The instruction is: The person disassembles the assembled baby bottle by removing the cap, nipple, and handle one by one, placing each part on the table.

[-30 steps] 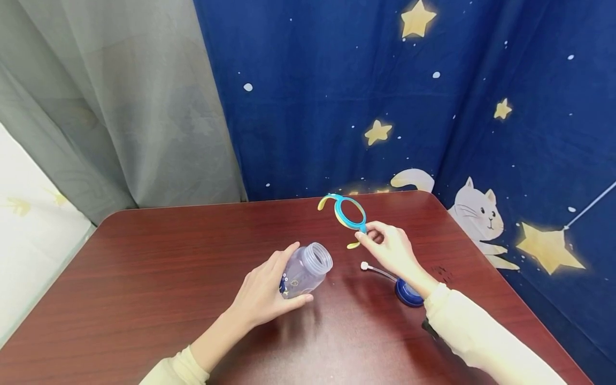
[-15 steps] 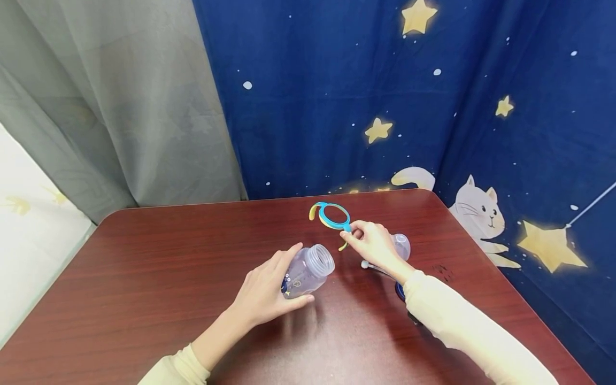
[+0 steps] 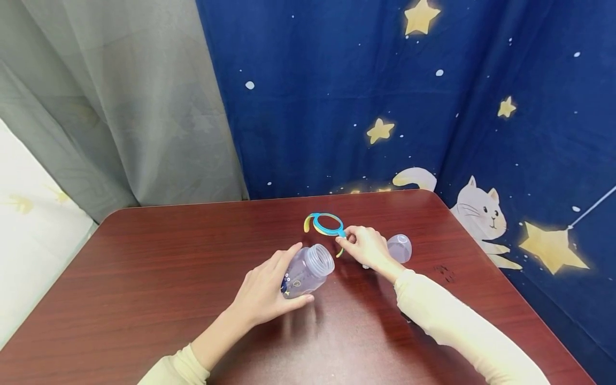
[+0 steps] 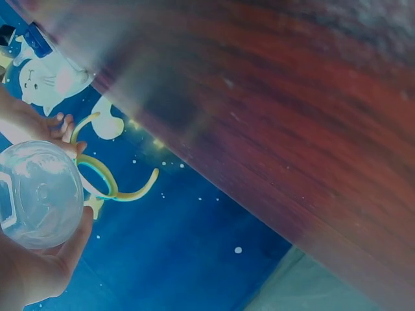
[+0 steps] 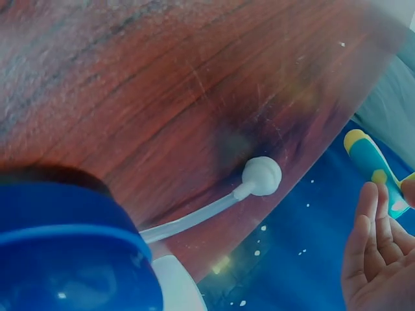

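Note:
My left hand [image 3: 264, 291] grips a clear baby bottle [image 3: 308, 272] around its body. The bottle is tilted, its uncovered threaded neck facing right and up. Just beyond that neck, my right hand [image 3: 368, 248] pinches a blue and yellow bottle handle ring [image 3: 341, 233] by one side. Two curved yellow grips stick out from the ring, which is apart from the bottle. In the left wrist view the bottle's round base [image 4: 42, 194] faces the camera, and a yellow grip [image 4: 146, 190] shows behind it.
A clear dome cap [image 3: 401, 249] stands on the dark red wooden table [image 3: 168, 256] behind my right wrist. In the right wrist view lie a blue lid [image 5: 71, 259] and a straw with a white ball end [image 5: 261, 176]. Curtains hang beyond the table's far edge.
My right hand has moved left with the handle ring, which is now lower, flatter and closer to the bottle's neck. The dome cap has come into view. My left hand stays nearly still.

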